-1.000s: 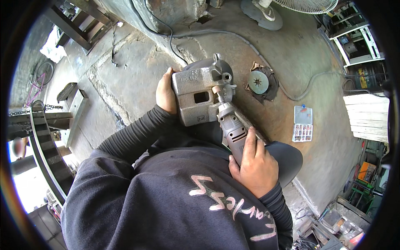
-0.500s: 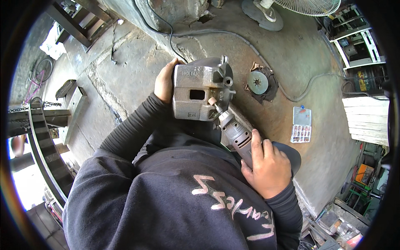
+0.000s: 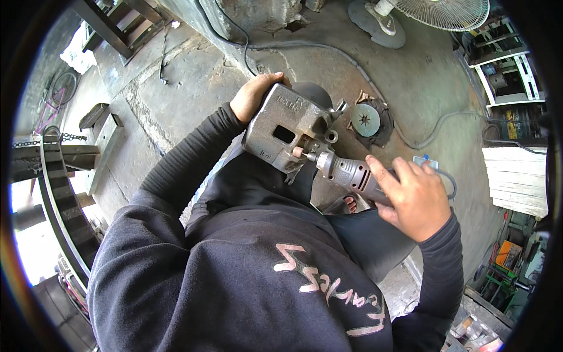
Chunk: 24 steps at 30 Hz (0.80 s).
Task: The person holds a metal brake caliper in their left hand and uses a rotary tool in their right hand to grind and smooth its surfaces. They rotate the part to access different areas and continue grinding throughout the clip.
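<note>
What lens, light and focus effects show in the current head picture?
Head view: lower left washes out white, near a rainbow streak; head view: black borders the round fisheye image; head view: the metal caliper and rotary tool look fairly sharp.

Fingers of left hand (image 3: 256,97) mostly hidden by metal casting (image 3: 275,120). Rear of grey rotary tool (image 3: 350,174) covered by right hand (image 3: 419,196). Plastic case (image 3: 426,158) behind that hand largely blocked. Fan (image 3: 446,14), farther beyond, cut off by upper edge.
</note>
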Motion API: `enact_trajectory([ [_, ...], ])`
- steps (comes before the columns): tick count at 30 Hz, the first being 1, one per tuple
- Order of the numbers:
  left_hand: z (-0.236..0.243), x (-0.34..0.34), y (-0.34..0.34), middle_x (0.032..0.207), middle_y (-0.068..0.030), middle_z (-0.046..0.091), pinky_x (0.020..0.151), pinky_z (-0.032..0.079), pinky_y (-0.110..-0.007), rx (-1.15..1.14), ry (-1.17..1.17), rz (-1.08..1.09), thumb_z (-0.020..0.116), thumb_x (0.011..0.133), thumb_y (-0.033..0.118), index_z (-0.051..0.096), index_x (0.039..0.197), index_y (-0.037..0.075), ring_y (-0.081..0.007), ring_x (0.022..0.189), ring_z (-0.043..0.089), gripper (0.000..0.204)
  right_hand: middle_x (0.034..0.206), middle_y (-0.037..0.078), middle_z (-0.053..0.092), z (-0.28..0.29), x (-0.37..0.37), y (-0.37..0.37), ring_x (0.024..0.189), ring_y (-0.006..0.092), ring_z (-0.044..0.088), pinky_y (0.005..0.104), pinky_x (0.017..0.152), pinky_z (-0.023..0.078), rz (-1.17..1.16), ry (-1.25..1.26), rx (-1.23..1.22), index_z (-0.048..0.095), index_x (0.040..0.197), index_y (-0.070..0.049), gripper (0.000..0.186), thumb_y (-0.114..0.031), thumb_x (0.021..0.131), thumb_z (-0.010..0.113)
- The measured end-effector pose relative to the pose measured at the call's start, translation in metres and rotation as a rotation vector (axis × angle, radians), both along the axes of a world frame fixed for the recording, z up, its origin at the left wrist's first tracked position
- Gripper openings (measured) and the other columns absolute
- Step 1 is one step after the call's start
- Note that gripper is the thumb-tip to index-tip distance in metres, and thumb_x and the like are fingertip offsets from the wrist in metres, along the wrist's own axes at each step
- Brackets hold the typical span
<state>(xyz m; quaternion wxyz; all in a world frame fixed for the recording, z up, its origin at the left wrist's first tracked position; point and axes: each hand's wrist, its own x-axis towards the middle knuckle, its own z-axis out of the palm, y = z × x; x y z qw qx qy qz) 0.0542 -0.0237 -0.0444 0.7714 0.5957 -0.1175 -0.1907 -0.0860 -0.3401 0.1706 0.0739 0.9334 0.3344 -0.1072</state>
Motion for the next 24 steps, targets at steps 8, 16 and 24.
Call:
enact_trajectory([
  [8,0.009,0.006,-0.003,0.098,-0.0076,0.069,0.087,0.05,-0.028,-0.275,0.238,-0.133,0.043,0.107,0.028,0.067,0.107,-0.002,-0.0133,0.09,0.064,0.038,0.094,0.006,0.056,0.001,0.037,-0.005,0.09,0.0254,0.06,0.041,0.077,0.044,0.113,-0.064,0.039,0.054,0.143,-0.025,0.093,-0.015,0.056,0.086],
  [16,0.014,0.037,-0.016,0.114,-0.0154,0.069,0.097,0.049,-0.035,0.258,-0.253,-0.279,0.047,0.102,0.017,0.06,0.126,0.0,-0.0278,0.107,0.066,0.032,0.107,0.005,0.06,0.019,0.07,0.003,0.095,0.0225,0.059,0.0398,0.08,0.043,0.255,-0.2,-0.054,0.061,0.133,-0.031,0.075,-0.017,0.063,0.084],
  [24,0.034,0.046,-0.034,0.129,-0.0205,0.063,0.105,0.046,-0.041,0.466,-0.404,-0.383,0.048,0.098,0.016,0.054,0.138,0.003,-0.0358,0.121,0.06,0.042,0.109,0.005,0.062,0.035,0.084,0.015,0.096,0.0224,0.06,0.0405,0.081,0.043,0.356,-0.273,-0.098,0.066,0.127,-0.029,0.065,-0.018,0.065,0.082],
])
